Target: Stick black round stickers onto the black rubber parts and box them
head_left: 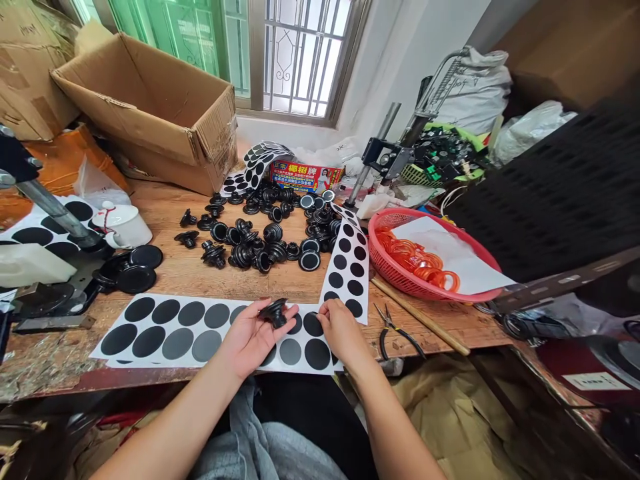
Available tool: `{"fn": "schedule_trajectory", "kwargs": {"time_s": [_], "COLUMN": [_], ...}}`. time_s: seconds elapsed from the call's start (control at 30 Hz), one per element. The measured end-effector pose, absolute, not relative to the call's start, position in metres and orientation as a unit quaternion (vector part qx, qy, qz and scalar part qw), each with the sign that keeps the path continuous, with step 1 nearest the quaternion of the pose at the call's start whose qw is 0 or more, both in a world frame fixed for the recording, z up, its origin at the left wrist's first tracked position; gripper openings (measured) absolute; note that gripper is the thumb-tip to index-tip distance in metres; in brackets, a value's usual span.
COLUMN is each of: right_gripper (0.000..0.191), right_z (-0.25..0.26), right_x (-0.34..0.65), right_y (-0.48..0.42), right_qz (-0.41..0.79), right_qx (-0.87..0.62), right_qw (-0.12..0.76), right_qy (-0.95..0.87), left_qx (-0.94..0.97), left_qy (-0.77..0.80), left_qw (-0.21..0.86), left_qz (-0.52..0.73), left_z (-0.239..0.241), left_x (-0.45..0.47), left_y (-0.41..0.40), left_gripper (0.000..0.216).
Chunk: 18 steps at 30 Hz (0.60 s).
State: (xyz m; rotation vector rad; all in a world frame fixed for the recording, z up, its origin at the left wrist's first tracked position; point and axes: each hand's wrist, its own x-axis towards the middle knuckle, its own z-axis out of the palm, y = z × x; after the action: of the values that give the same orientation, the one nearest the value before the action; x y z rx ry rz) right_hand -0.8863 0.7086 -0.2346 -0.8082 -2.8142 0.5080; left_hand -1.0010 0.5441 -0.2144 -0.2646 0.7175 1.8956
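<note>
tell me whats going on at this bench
A person sits at a wooden workbench. The left hand holds a black knob-like part, while the right hand fingers a sheet of black round stickers. More black parts are piled behind, beside a red basket of orange rings.

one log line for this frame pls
left hand: holds black knob | right hand: fingers on sticker sheet | behind: knob pile, red basket

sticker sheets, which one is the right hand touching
The right hand touches the narrow two-column strip angling up toward the red basket, not the wide flat sheet.
</note>
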Motion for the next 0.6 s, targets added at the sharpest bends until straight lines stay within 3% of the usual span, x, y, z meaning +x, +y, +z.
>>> {"fn": "schedule_trajectory", "kwargs": {"time_s": [0.33, 0.47, 0.6], "right_gripper": [0.021, 0.004, 0.025], "right_z": [-0.246, -0.239, -0.221], "right_x": [-0.878, -0.859, -0.836], "right_y": [0.688, 0.7, 0.716], "right_qz": [0.132, 0.335, 0.664], "right_qx": [-0.253, -0.197, -0.193], "right_qw": [0.118, 0.153, 0.221], "right_qy": [-0.951, -0.909, -0.688], "left_qx": [-0.02, 0.01, 0.024], "left_qy": [0.396, 0.4, 0.39], "left_qw": [0.531, 0.522, 0.525], "left_qz": [0.749, 0.753, 0.756], "left_z": [-0.243, -0.245, -0.247], "left_x": [-0.994, -0.991, -0.995], "left_y": [0.563, 0.562, 0.561], "left_gripper": [0.026, 0.033, 0.037]}}
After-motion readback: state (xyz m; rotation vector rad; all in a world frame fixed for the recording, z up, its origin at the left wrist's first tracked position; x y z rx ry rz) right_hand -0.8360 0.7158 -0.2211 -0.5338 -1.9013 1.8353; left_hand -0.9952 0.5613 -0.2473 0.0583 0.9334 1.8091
